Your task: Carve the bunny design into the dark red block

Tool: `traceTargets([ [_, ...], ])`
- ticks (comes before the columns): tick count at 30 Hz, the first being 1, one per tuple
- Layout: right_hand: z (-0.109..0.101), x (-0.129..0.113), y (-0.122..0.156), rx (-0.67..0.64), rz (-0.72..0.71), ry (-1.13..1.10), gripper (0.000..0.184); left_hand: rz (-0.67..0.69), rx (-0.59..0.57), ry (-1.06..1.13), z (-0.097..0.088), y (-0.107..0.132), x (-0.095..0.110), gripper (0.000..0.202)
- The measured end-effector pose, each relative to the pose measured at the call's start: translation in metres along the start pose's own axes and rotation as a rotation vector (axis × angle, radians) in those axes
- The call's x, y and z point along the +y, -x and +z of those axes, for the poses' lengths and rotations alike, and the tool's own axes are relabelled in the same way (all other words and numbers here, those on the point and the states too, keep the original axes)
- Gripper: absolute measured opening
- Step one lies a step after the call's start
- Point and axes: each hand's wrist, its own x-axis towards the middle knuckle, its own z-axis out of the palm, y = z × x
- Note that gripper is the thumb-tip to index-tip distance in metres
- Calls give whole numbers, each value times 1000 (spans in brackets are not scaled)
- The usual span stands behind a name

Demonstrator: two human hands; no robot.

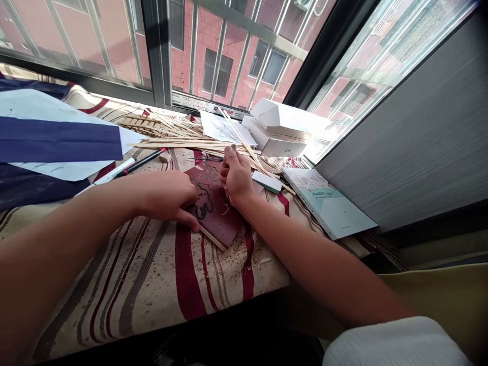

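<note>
A reddish-brown wooden board (pixel 224 223) with dark outlines and pale carved cuts lies tilted on the striped cloth. My left hand (pixel 171 195) grips its left edge, thumb along the near side and the other fingers mostly hidden. Over the board's right part, my right hand (pixel 236 175) is closed in a fist around a slim carving tool (pixel 208 159). A thin dark length of it sticks out to the left of the fist; most of the tool is hidden in the palm. Small chips and crumbs are scattered on the cloth around the board.
Behind the board lies a heap of thin wooden sticks (pixel 171 143). A white box (pixel 282 142) and a printed sheet (pixel 224 127) stand by the window. To the right are an eraser (pixel 267 181) and a book (pixel 328 203); markers (pixel 139 162) and dark blue-and-white sheets (pixel 57 140) are left.
</note>
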Motion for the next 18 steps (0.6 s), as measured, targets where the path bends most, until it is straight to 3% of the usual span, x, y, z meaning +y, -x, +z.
traceTargets([
  [3,8,3,4,69,25,-22,71,-26,-50,24,-2,-1,0,62],
  [6,8,-2,6,-1,37,-38,69,-65,-67,32,-6,-1,2,63],
  [11,-10,-14,2,-41,-79,-16,56,-104,-102,48,-10,1,5,61],
  [18,-12,3,-6,-106,-170,74,58,-136,-129,50,-13,1,9,60],
])
